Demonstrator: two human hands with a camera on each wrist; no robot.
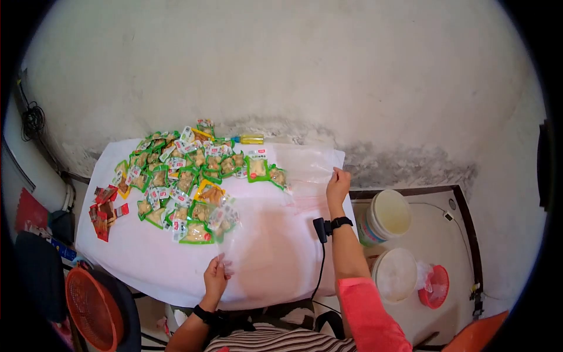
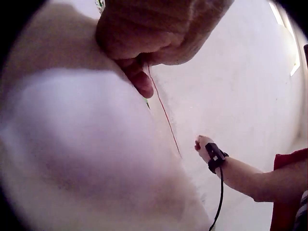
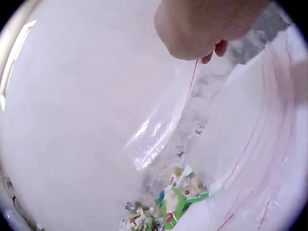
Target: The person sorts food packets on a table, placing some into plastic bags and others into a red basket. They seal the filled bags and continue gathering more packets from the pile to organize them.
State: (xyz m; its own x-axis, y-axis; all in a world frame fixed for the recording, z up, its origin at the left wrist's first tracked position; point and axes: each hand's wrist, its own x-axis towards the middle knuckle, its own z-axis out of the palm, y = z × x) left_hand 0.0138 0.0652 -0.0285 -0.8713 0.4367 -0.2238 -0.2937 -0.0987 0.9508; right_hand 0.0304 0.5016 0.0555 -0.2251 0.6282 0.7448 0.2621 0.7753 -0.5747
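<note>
A clear plastic bag with a thin red line along its edge is stretched between the two hands over the table. My right hand pinches one end of it, above the table's right side. Nearer the front edge, my left hand pinches the other end, and the red line runs from its fingers in the left wrist view. Several more clear bags with red lines lie flat below the right hand. Left of the hands is a heap of small green-edged food packets, partly seen through clear plastic.
Red-brown packets lie at the table's left end. A bottle of yellow liquid is by the wall. White buckets and a red basket stand on the floor at right, an orange basket at lower left.
</note>
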